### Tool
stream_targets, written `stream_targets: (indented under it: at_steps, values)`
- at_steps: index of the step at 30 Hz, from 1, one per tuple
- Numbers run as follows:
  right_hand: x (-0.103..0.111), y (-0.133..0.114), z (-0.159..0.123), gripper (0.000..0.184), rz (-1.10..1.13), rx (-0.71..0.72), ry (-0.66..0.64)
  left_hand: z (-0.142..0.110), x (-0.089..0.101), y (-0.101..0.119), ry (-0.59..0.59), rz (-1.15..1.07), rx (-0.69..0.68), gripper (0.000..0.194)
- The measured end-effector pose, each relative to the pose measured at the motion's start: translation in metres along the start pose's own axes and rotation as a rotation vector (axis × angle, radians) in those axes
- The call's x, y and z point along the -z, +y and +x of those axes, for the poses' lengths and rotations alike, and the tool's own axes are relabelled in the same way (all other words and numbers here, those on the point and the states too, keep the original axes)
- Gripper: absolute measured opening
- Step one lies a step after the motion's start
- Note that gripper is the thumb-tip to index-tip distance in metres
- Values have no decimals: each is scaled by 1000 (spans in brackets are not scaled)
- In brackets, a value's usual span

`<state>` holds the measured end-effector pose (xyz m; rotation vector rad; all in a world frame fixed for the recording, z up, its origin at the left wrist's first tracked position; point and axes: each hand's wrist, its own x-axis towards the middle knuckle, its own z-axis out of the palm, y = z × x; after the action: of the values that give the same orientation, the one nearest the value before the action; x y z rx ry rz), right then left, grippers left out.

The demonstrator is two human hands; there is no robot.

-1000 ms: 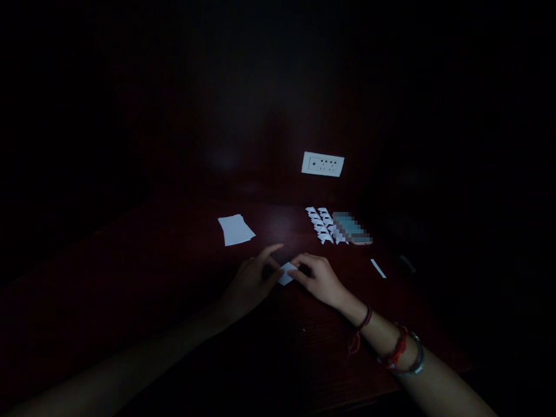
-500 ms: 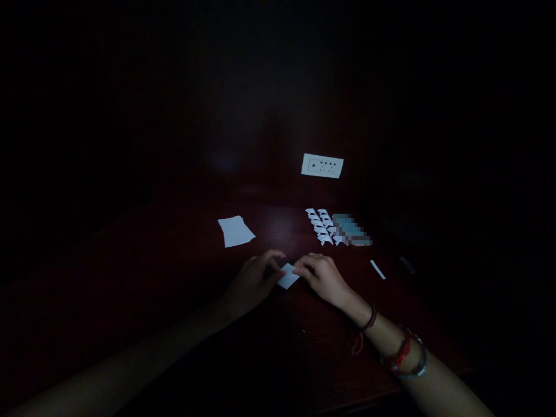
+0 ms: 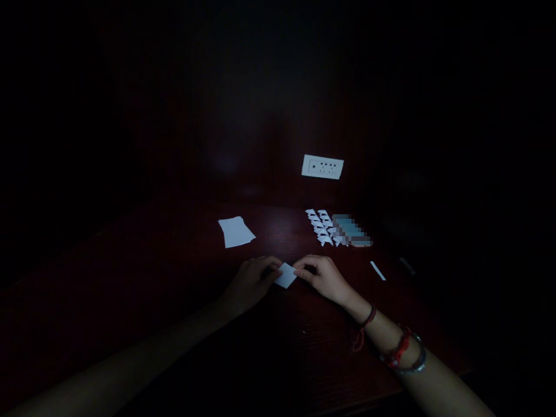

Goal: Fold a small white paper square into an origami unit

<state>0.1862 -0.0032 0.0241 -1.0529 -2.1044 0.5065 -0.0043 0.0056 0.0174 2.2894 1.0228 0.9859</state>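
Observation:
A small white square of paper (image 3: 285,275) is held between my two hands with its corners turned toward me and to the sides. My left hand (image 3: 252,282) pinches its left corner between thumb and fingers. At the right corner, my right hand (image 3: 322,277) grips it the same way. Beyond my left hand lies a stack of white paper sheets (image 3: 237,232), its edges slightly uneven. Two rows of small folded paper pieces (image 3: 320,226) stand past my right hand.
A pixelated blue-green flat object (image 3: 351,230) lies beside the folded pieces. Right of my hand is a thin white paper strip (image 3: 377,270), with a dim second strip (image 3: 407,266) farther right. A socket panel (image 3: 322,167) is on the wall behind the dark red table (image 3: 343,347).
My left fingers have come down from a raised position and closed on the paper's left corner. The paper has shifted slightly left; my right hand keeps its hold.

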Motion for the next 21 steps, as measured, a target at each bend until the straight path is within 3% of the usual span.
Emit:
stream_targets:
  at_steps: [7, 16, 21]
  values:
    - [0, -2, 0, 13, -59, 8, -1, 0, -3, 0, 3, 9, -2, 15]
    - [-2, -11, 1, 11, -93, 81, 2, 2, -3, 8, 4, 62, -101, 17]
    - [-2, -15, 2, 12, -116, 92, 7, 2, -2, 9, -6, 25, -71, 17]
